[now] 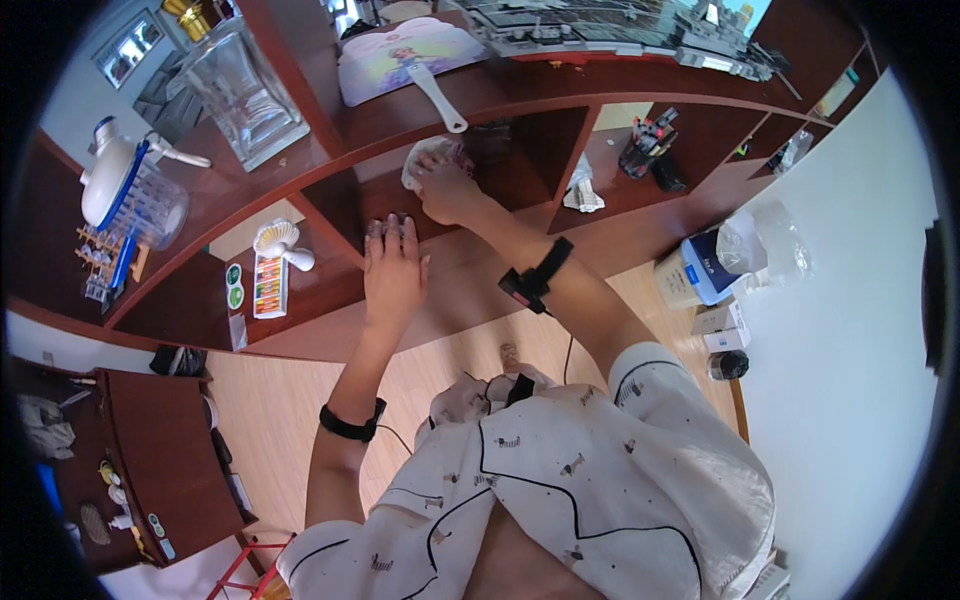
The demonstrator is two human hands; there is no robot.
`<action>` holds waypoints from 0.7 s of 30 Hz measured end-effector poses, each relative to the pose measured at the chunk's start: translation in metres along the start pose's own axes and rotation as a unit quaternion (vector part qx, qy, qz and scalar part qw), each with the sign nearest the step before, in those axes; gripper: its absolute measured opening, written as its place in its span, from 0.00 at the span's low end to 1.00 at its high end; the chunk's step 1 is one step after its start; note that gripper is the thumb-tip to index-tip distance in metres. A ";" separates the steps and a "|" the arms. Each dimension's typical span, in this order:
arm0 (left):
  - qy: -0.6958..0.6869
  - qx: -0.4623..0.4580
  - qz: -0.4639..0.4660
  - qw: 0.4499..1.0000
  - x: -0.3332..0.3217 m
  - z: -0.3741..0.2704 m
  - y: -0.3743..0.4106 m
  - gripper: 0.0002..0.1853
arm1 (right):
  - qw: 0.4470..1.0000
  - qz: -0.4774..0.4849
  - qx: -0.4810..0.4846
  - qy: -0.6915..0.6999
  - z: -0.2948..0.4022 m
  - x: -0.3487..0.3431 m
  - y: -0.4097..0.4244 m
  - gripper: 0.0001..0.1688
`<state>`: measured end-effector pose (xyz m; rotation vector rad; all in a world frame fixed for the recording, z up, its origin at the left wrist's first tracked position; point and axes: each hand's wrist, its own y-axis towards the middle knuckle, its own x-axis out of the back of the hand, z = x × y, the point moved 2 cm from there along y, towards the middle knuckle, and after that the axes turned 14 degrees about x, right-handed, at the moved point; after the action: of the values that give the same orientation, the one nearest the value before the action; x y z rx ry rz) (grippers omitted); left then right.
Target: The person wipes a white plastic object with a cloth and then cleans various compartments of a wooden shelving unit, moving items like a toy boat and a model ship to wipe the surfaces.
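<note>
My right hand (448,191) reaches into the middle compartment of a dark red-brown wooden shelf unit (465,244). Its fingers press on a crumpled white cloth (417,159) with a pinkish part, which lies against the compartment floor. Part of the cloth is hidden beneath the hand. My left hand (395,270) rests palm down on the front edge of the same compartment, left of the cloth. Nothing shows in it, and its fingers are slightly apart. Both wrists wear black straps.
On the upper shelf stand a glass vase (251,97), a white-handled fan (412,60), a model ship (697,37) and a clear plastic jug (142,187). The left compartment holds crayons (271,289) and a small handheld fan (279,241); the right one, a pen holder (637,159).
</note>
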<state>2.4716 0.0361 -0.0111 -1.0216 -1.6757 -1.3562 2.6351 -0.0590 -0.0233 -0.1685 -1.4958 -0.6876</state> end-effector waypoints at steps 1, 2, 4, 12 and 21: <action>-0.002 -0.001 0.005 1.000 0.001 0.003 -0.003 0.29 | 0.999 0.024 -0.017 0.020 0.000 0.001 0.011 0.27; 0.014 -0.013 -0.028 0.999 0.003 0.006 -0.007 0.28 | 0.997 0.049 -0.035 0.041 -0.001 0.004 0.023 0.27; 0.011 -0.012 -0.020 1.000 0.007 0.009 -0.012 0.26 | 0.990 0.098 -0.069 0.068 -0.008 0.007 0.044 0.28; -0.041 -0.032 -0.051 0.997 0.015 0.022 -0.022 0.23 | 0.993 -0.114 0.014 0.004 0.022 -0.016 -0.002 0.27; -0.064 -0.039 -0.070 0.995 0.012 0.013 0.005 0.22 | 0.977 -0.098 0.107 0.158 0.049 0.039 -0.083 0.27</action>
<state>2.4707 0.0510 -0.0008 -1.0726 -1.8312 -1.4834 2.5476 -0.1130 -0.0072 0.2459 -1.2777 -0.6694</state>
